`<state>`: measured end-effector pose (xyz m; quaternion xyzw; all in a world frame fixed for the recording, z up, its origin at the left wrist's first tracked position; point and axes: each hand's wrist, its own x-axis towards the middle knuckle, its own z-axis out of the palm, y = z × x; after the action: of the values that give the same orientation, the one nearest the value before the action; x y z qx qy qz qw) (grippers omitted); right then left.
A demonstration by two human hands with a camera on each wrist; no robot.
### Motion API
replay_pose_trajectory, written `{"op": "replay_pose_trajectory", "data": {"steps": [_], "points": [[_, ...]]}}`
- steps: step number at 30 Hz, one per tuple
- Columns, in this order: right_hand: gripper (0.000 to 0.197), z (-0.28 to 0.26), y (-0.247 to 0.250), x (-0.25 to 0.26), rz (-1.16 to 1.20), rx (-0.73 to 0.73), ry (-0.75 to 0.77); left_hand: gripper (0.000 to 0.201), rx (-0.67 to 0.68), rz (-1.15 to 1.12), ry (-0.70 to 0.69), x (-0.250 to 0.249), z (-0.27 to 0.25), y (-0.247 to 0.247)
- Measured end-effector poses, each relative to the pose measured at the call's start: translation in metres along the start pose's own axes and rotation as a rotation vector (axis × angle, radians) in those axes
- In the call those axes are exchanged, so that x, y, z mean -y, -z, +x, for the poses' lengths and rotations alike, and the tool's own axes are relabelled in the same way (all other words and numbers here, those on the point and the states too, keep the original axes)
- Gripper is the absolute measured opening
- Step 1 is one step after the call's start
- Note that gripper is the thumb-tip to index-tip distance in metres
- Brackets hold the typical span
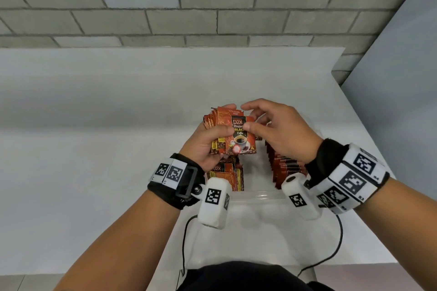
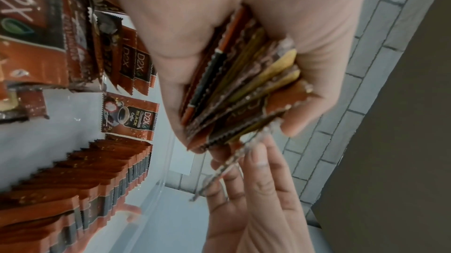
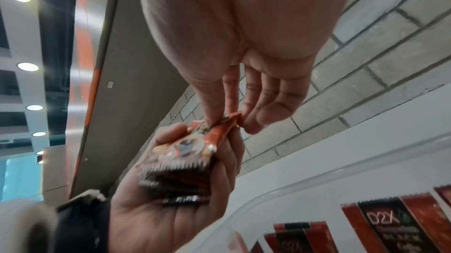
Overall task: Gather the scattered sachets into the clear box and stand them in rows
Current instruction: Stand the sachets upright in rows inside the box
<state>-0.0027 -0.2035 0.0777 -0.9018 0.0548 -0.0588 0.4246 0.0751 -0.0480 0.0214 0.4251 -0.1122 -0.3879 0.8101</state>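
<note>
1. The clear plastic box stands on the white table, close to the table's right edge.
2. Above the box, the left hand clasps a fanned stack of red-brown coffee sachets.
3. The right hand pinches the front sachet of this stack at its right edge, with thumb and fingers.
4. Inside the box, a standing row of sachets fills the right side, under the right hand.
5. A shorter group of sachets stands at the left side of the box.
6. Between the two groups the floor of the box is free; one sachet lies flat there.
7. A grey brick wall rises behind the table.
</note>
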Motion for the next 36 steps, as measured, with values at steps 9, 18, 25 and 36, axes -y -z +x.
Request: {"op": "replay_pose_trajectory", "data": {"steps": [9, 18, 25, 36], "points": [[0.016, 0.022, 0.038, -0.001, -0.186, 0.023, -0.017, 0.038, -0.153, -0.069, -0.063, -0.028, 0.006, 0.032], [0.013, 0.054, 0.024, -0.035, -0.695, 0.288, -0.165, 0.049, -0.152, -0.112, -0.079, -0.032, 0.006, 0.048], [0.017, 0.069, 0.004, -0.041, -0.817, 0.395, -0.201, 0.04, -0.175, -0.115, -0.07, -0.033, 0.005, 0.052], [0.021, 0.07, -0.016, -0.049, -1.101, 0.362, -0.08, 0.041, -0.186, -0.13, -0.071, -0.031, 0.004, 0.056]]}}
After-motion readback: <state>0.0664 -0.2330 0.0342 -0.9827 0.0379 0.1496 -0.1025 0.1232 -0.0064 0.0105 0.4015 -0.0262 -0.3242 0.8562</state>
